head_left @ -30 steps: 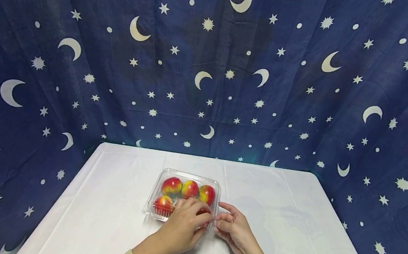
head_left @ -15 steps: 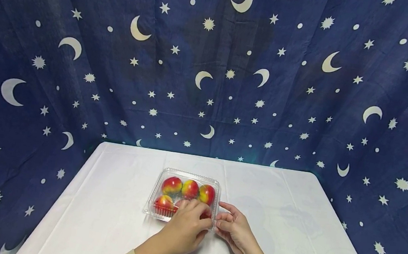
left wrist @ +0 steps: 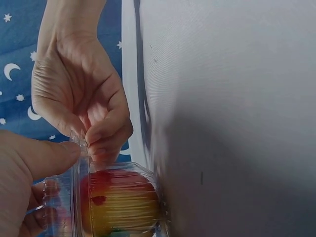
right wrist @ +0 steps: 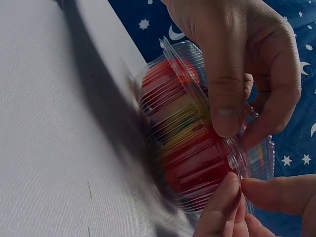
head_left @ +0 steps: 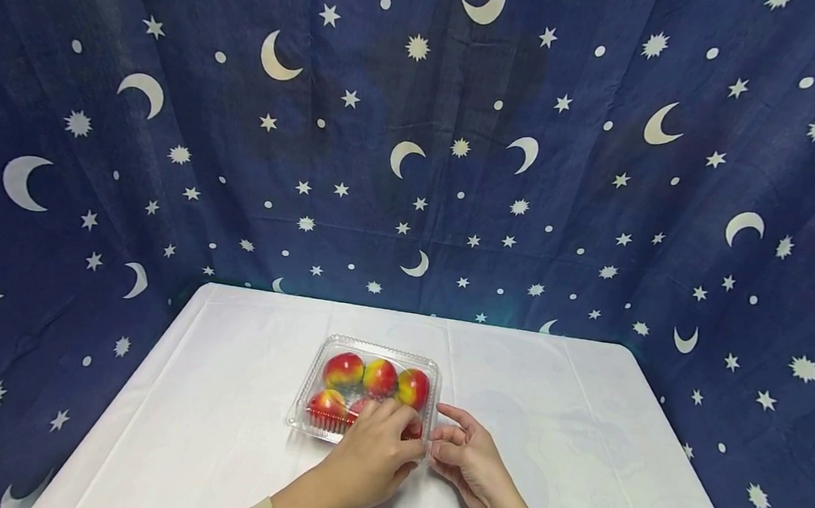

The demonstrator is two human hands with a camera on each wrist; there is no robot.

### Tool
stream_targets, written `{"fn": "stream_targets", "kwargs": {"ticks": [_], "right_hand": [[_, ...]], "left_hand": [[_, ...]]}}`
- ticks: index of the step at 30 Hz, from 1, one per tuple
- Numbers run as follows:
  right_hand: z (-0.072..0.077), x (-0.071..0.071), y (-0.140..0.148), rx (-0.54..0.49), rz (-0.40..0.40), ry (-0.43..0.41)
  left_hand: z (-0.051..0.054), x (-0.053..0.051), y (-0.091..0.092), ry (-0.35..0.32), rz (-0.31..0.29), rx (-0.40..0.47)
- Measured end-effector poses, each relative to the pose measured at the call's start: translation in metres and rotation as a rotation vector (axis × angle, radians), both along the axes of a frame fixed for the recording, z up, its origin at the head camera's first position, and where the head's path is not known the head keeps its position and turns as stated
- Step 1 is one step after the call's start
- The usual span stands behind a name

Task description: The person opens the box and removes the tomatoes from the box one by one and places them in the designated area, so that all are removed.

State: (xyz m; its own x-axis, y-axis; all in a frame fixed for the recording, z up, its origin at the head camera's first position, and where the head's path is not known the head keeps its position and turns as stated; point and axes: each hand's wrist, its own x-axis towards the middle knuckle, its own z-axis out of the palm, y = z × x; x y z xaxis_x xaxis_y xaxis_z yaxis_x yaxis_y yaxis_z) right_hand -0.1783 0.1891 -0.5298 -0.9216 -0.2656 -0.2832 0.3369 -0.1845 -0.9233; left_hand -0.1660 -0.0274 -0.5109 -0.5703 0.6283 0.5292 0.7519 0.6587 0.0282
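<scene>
A clear plastic clamshell container (head_left: pixel 381 349) stands on the white table with several red-and-yellow fruits (head_left: pixel 344 371) inside, its lid down over them. My left hand (head_left: pixel 372 459) reaches over the front right part. Its thumb (left wrist: pixel 59 154) lies on the ridged rim (left wrist: pixel 75 197) while the fingers curl onto the lid, so it grips the edge. At the front right corner my right hand (head_left: pixel 467 462) pinches the rim between thumb and fingertips (right wrist: pixel 231 185). The left hand hides part of the front row of fruit in the head view.
A white cloth covers the table (head_left: pixel 251 370) on all sides of the container. Behind it and at both sides hangs a dark blue curtain (head_left: pixel 358 156) with moons and stars.
My left hand has shifted slightly right and down along the front rim, showing more of the front middle fruit. The right hand and the container stay in place.
</scene>
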Motion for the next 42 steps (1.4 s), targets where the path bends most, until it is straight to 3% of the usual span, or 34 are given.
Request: {"fn": "stream_targets", "kwargs": {"ticks": [22,35,42], "right_hand": [[-0.001,-0.001,0.003,-0.060,0.064,0.015],[-0.002,0.000,0.002,-0.073,0.075,0.019],[-0.002,-0.001,0.003,-0.073,0.082,0.023]], "left_hand": [[-0.004,-0.002,0.007,0.093,0.021,0.014],[-0.003,-0.001,0.009,0.040,0.056,-0.001],[-0.003,-0.002,0.011,0.023,0.064,0.036]]}}
